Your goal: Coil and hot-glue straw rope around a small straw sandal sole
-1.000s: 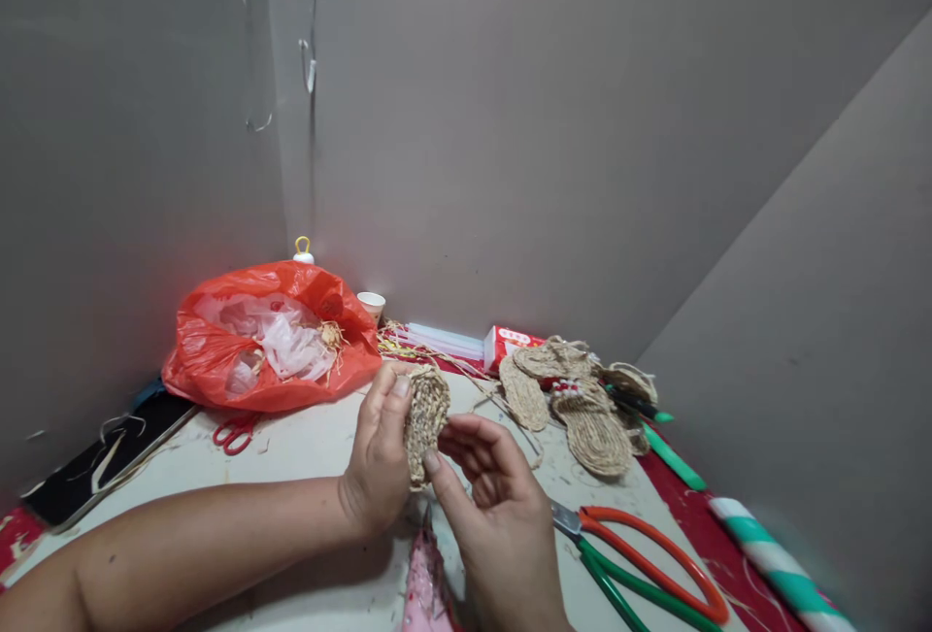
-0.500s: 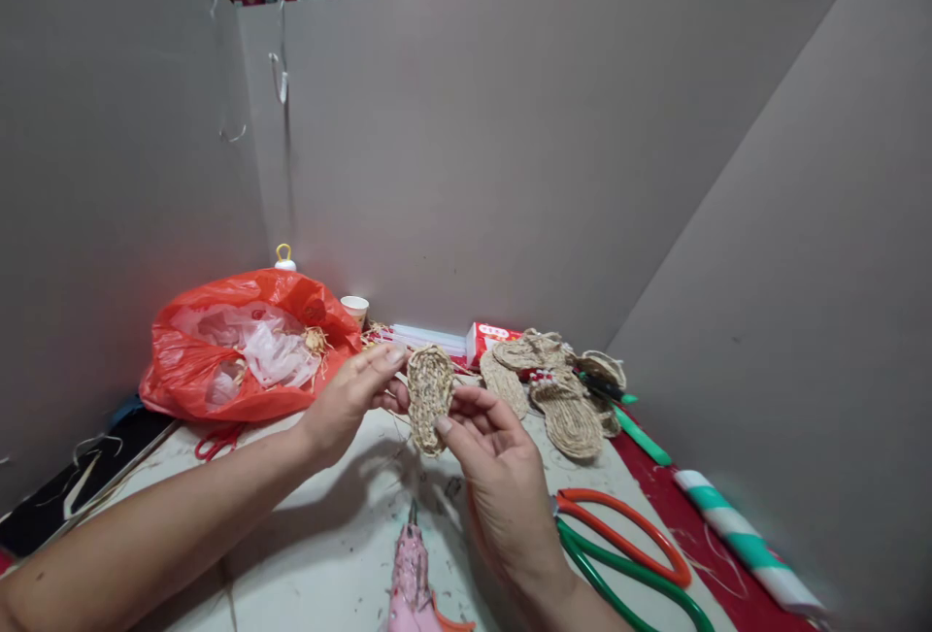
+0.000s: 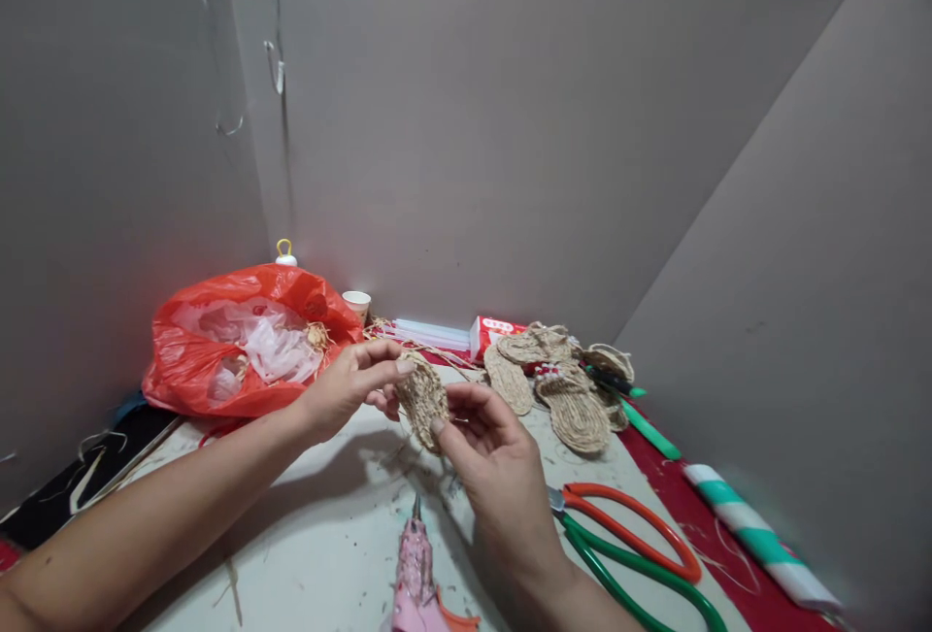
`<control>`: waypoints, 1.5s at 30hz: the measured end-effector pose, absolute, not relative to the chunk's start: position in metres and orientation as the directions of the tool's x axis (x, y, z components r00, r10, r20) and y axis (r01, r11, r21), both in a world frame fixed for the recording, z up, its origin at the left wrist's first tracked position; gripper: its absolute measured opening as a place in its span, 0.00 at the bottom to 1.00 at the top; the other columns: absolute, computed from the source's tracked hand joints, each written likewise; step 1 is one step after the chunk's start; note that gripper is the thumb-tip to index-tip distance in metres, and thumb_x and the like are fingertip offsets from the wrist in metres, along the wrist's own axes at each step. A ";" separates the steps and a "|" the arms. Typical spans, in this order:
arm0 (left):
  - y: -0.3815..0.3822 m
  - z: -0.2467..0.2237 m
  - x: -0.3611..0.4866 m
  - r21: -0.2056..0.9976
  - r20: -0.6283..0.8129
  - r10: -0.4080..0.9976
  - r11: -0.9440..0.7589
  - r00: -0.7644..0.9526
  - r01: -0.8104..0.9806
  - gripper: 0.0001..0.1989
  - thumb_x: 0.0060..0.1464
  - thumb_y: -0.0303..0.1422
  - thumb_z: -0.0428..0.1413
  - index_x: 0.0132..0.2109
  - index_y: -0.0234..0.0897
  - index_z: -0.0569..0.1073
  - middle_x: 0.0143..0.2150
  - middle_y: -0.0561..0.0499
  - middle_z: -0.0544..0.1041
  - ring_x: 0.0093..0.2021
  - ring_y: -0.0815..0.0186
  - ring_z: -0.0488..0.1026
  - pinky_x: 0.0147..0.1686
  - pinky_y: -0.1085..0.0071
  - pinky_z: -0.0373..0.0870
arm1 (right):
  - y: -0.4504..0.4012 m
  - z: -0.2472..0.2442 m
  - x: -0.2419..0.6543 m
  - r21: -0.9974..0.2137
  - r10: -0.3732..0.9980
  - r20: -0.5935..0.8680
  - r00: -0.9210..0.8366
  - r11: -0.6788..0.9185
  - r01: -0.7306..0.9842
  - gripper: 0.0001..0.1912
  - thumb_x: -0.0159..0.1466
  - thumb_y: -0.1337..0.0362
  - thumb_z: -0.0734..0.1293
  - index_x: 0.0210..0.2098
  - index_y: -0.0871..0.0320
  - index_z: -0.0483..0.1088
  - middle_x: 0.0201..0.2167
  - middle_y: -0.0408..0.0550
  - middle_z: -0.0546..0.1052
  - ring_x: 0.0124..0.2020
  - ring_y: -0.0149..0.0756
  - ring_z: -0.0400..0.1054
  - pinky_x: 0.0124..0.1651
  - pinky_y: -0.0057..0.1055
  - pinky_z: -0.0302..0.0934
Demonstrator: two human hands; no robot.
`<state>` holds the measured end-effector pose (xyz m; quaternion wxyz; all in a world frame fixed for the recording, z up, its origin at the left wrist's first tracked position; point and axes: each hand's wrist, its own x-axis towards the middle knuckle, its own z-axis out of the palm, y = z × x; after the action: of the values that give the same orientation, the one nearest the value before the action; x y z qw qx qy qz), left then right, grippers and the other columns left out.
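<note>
A small straw sandal sole (image 3: 423,401), coiled from braided cord, is held tilted above the white work surface. My left hand (image 3: 364,380) pinches its upper left end between thumb and fingers. At the lower right edge, my right hand (image 3: 491,448) grips it with the thumb on the near face and the fingers curled behind. Below the sole, a pink glue gun (image 3: 415,574) points away from me, its nozzle toward the hands. Large scissors (image 3: 633,545) with one orange and one green handle lie beside my right wrist, their blades mostly hidden.
Several straw sandals and soles (image 3: 575,404) are piled at the back right. A red plastic bag (image 3: 175,360) with straw and clear plastic stands at left. A paper cup (image 3: 356,304), glue sticks (image 3: 429,334) and a red box (image 3: 491,331) line the back. A green-striped roll (image 3: 757,535) lies at right.
The sole has turned and tilted in my hands, its top end leaning further left. Both hands keep hold of it. The view has shifted slightly.
</note>
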<state>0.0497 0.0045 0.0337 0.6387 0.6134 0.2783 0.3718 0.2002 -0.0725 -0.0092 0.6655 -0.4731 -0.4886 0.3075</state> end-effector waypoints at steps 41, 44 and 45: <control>-0.016 0.036 0.057 0.997 0.071 0.913 -0.060 0.401 -0.039 0.10 0.51 0.37 0.53 0.27 0.36 0.67 0.22 0.57 0.68 0.18 0.74 0.65 0.20 0.77 0.64 | -0.073 -0.023 0.204 -0.344 0.542 0.840 -0.026 0.569 0.747 0.19 0.63 0.71 0.67 0.53 0.59 0.61 0.43 0.55 0.72 0.47 0.43 0.68 0.49 0.42 0.68; -0.016 0.039 0.054 0.995 0.090 0.890 -0.096 0.447 -0.008 0.11 0.51 0.38 0.54 0.27 0.35 0.70 0.25 0.54 0.68 0.23 0.71 0.65 0.23 0.76 0.65 | -0.073 -0.019 0.204 -0.387 0.564 0.826 -0.004 0.573 0.723 0.18 0.62 0.72 0.67 0.51 0.59 0.62 0.43 0.53 0.72 0.46 0.41 0.68 0.49 0.40 0.68; -0.016 0.040 0.053 0.993 0.098 0.876 -0.114 0.472 0.005 0.11 0.51 0.38 0.55 0.28 0.35 0.71 0.26 0.54 0.69 0.26 0.70 0.66 0.24 0.76 0.65 | -0.074 -0.019 0.205 -0.396 0.568 0.823 0.000 0.575 0.715 0.18 0.62 0.72 0.67 0.51 0.59 0.62 0.43 0.52 0.72 0.45 0.40 0.68 0.49 0.40 0.67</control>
<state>0.0532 -0.0159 0.0399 0.5699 0.6412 0.3438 0.3821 0.2045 -0.0738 -0.0186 0.5406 -0.4557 -0.7039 -0.0683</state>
